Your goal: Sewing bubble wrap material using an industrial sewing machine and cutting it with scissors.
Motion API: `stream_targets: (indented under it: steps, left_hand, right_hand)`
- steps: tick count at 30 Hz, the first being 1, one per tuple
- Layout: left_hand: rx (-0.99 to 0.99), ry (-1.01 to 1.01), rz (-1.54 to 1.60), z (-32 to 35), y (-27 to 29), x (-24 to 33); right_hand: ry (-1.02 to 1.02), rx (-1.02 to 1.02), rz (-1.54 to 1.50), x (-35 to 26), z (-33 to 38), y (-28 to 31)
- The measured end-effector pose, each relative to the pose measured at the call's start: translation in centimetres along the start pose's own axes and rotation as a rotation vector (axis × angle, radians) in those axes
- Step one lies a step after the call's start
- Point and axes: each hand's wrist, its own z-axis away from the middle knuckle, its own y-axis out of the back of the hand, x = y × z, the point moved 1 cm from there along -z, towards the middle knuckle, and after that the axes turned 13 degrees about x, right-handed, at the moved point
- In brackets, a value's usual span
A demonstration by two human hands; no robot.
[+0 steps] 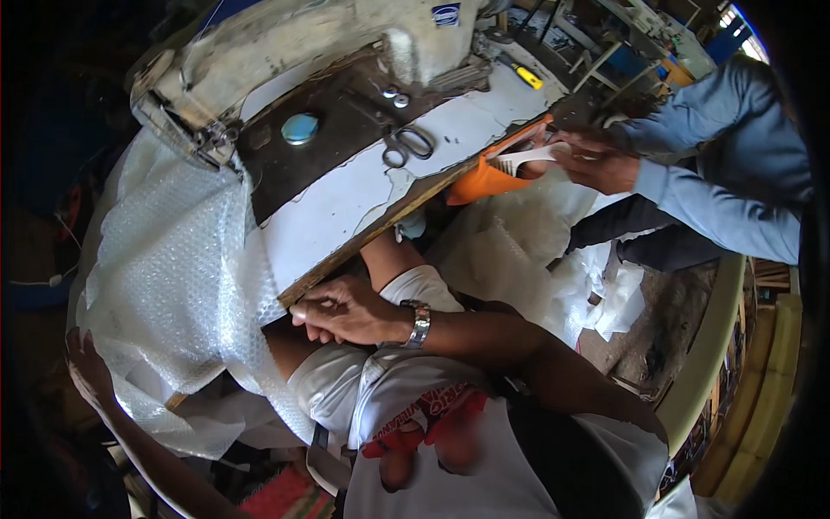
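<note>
A large sheet of bubble wrap (173, 259) hangs over the left end of the sewing machine (294, 52) table, under the needle area. My left hand (89, 368) rests against the sheet's outer left edge, its fingers stretched upward and partly in shadow. By the table's front corner is my right hand (346, 311), wearing a metal wristwatch (418, 323). Its fingers are curled with the thumb against them, close to the bubble wrap; what they hold, if anything, is hidden. Black-handled scissors (408, 145) lie on the white tabletop (346, 203).
A round blue-topped tin (301, 129), small metal bobbins (400, 99) and a yellow-handled screwdriver (527, 76) lie on the table. At right, another person's hands (601, 160) hold a white long-handled thing (532, 156) over an orange pouch (488, 179). More plastic wrap (519, 251) covers the floor.
</note>
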Motion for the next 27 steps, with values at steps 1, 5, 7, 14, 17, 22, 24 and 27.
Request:
stream_targets:
  steps: [1, 5, 7, 14, 17, 22, 24, 27]
  left_hand:
    - [0.009, -0.008, 0.008, -0.3, -0.3, 0.9]
    - [-0.324, -0.073, -0.216, 4.7, -9.8, -3.2]
    - [-0.319, -0.130, -0.296, 4.9, -7.5, 4.3]
    - [0.144, 0.027, 0.019, 8.9, 6.0, 15.3]
    - [0.392, -0.435, 0.430, 16.5, 5.1, 22.6]
    - [0.254, -0.033, 0.554, 23.3, 4.7, 29.8]
    - [0.298, -0.059, 0.448, 25.3, 4.3, 29.8]
    - [0.254, -0.200, 0.321, 25.5, 4.1, 29.9]
  right_hand:
    - [0.042, -0.007, -0.029, -0.2, 0.3, -0.1]
    - [0.059, 0.016, 0.017, 4.0, 0.7, 0.1]
    - [0.033, 0.071, 0.104, 5.2, 0.6, 1.9]
    - [0.093, 0.131, 0.006, 7.5, -0.7, 2.4]
    - [0.045, 0.105, 0.066, 6.4, -1.9, 1.7]
    - [-0.028, 0.082, 0.036, 5.6, -2.0, -1.2]
    - [0.167, 0.086, 0.084, 5.6, -2.3, -1.8]
    - [0.151, 0.090, 0.113, 5.6, -2.9, -2.9]
